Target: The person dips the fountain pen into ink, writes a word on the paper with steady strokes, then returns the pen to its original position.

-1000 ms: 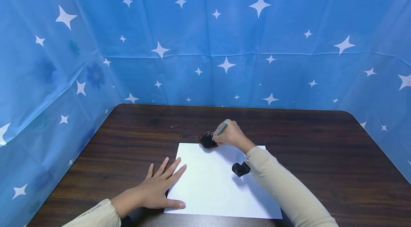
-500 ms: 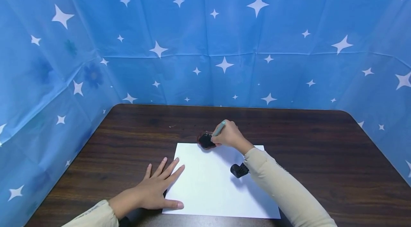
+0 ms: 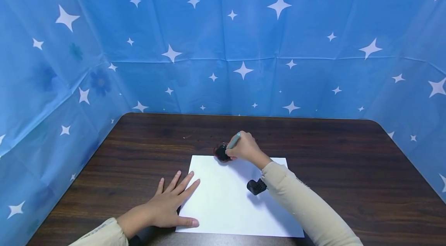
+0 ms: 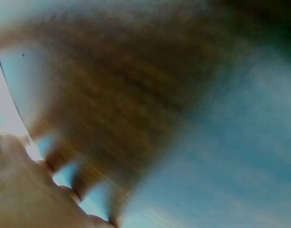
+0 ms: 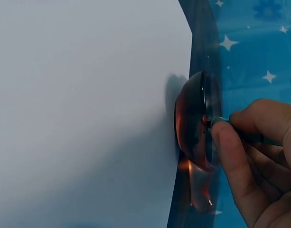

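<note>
My right hand (image 3: 246,147) pinches a slim brush (image 3: 232,141) with a teal handle between thumb and fingers. Its lower end reaches a translucent reddish-brown dish (image 3: 221,152) with dark contents. The right wrist view shows the dish (image 5: 189,118) from the side, the dark tip of the brush (image 5: 220,120) at its rim. A sheet of white paper (image 3: 223,199) lies in front of me, and the dish overlaps its far edge. My left hand (image 3: 168,206) rests flat, fingers spread, across the paper's left edge. Blurred table fills much of the left wrist view.
The dark wood table (image 3: 334,161) extends to both sides of the paper and behind the dish. A blue curtain (image 3: 223,45) with white stars encloses the back and sides. A black device (image 3: 256,187) at my right wrist hangs over the paper.
My right hand has moved slightly left with the brush, whose handle end sits lower over the dish. The head view has shifted a little; my left hand stays on the paper.
</note>
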`<state>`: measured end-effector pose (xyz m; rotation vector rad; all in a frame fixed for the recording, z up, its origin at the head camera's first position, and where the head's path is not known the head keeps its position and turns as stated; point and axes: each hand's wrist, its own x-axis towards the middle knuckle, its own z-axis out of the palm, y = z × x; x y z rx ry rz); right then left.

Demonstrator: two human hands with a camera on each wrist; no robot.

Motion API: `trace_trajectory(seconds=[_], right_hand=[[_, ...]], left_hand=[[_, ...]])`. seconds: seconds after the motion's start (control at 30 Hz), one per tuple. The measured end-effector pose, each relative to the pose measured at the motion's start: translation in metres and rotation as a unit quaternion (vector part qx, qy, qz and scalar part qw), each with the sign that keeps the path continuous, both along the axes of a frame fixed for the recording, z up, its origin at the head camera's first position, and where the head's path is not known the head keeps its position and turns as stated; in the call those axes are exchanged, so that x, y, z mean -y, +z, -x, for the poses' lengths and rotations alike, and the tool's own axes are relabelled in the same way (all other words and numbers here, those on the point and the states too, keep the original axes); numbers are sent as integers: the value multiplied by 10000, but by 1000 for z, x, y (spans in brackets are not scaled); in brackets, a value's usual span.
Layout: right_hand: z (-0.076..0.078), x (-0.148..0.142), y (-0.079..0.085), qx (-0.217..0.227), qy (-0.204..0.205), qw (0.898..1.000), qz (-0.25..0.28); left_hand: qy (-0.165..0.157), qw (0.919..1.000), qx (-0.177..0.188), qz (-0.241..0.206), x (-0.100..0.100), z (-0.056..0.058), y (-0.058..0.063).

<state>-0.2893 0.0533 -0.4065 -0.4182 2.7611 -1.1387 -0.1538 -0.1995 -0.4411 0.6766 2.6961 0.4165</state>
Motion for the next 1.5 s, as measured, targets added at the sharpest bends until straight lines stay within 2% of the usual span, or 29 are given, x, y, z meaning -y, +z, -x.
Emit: trace_trajectory(seconds=[0.2, 0.37, 0.57, 0.83, 1.17, 1.33, 1.5], right_hand=[[0, 0, 2, -37, -186, 9997, -151], [0, -1, 2, 44, -65, 10000, -30], [0, 0, 0, -1, -230, 9997, -93], [-2, 0, 1, -26, -183, 9998, 16], [-7, -10, -3, -98, -281, 9994, 191], [-10, -16, 6, 154, -240, 9976, 630], [-18, -32, 10, 581, -234, 9887, 1362]], left_hand=[[8, 10000, 49, -54, 0, -1, 2], [-73, 9999, 2, -107, 2, -1, 2], [-81, 9999, 56, -131, 1, -1, 3], [-28, 10000, 35, -86, 0, -1, 4], [-47, 9999, 121, -91, -2, -1, -2], [-35, 9998, 13, -180, 0, -1, -6], [-47, 9997, 44, -254, 0, 1, -1]])
